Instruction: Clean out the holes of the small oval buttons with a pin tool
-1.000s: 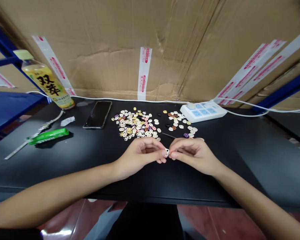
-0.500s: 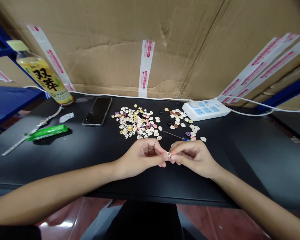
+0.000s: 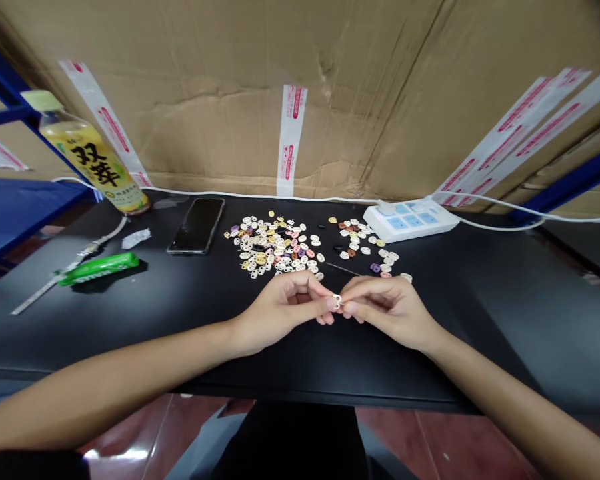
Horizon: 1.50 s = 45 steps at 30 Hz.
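My left hand (image 3: 285,307) and my right hand (image 3: 387,308) meet fingertip to fingertip over the black table (image 3: 130,313). Both pinch one small white button-like piece (image 3: 337,300) between thumbs and forefingers. Just beyond the hands lies a large heap of small pieces (image 3: 275,247) in white, yellow, pink, brown and purple. A smaller heap (image 3: 363,248) lies to its right. A thin dark needle-like tool (image 3: 343,269) rests on the table between the heaps and my right hand.
A black phone (image 3: 197,225) lies left of the heaps. A green wrapped packet (image 3: 99,269), a yellow drink bottle (image 3: 93,160) and a metal strip sit at the left. A white power strip (image 3: 411,220) with its cable runs along the cardboard wall (image 3: 300,80).
The hands stay joined on the small white piece, with only slight shifts of the fingers. The view has wobbled a little.
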Each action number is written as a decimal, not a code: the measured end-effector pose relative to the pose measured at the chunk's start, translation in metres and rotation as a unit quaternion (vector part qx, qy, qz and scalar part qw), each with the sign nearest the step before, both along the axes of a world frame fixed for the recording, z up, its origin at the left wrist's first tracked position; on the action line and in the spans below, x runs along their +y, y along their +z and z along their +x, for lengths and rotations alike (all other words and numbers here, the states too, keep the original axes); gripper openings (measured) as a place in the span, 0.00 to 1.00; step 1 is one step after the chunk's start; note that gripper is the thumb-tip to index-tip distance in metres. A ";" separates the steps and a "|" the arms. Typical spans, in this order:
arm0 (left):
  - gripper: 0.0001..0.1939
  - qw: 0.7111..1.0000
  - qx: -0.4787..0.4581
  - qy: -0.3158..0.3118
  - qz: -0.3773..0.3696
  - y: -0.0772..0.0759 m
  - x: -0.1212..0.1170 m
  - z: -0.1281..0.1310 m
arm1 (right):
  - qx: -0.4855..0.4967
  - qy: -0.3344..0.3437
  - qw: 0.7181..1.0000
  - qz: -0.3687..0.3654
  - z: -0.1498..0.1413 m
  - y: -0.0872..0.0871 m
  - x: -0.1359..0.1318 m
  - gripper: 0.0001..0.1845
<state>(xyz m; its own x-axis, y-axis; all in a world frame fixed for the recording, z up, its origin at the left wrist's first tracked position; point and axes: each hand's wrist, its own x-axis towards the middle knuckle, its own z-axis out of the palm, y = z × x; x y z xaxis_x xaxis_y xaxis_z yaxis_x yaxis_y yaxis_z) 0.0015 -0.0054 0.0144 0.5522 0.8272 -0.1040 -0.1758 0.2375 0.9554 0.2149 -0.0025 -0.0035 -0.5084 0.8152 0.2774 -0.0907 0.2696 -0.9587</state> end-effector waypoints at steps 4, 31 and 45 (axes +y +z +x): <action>0.08 1.000 -0.012 0.008 -0.003 -0.002 0.001 0.000 | -0.014 -0.007 1.000 0.014 0.001 0.002 -0.001 0.08; 0.18 0.999 0.005 0.001 0.040 -0.022 -0.001 0.000 | -0.315 -0.137 0.897 0.279 -0.017 0.007 0.124 0.08; 0.16 0.876 0.092 0.070 0.469 0.033 -0.113 -0.065 | -0.348 -0.135 0.880 0.293 -0.023 0.010 0.153 0.12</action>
<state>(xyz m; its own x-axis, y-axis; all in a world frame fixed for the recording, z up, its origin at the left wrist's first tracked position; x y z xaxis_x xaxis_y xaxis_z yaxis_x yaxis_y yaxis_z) -0.0638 -0.1186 0.0477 0.4846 0.6545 0.5804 0.0365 -0.6780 0.7341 0.1920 0.1503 0.0068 -0.5310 0.7531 0.3885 0.6064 0.6579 -0.4465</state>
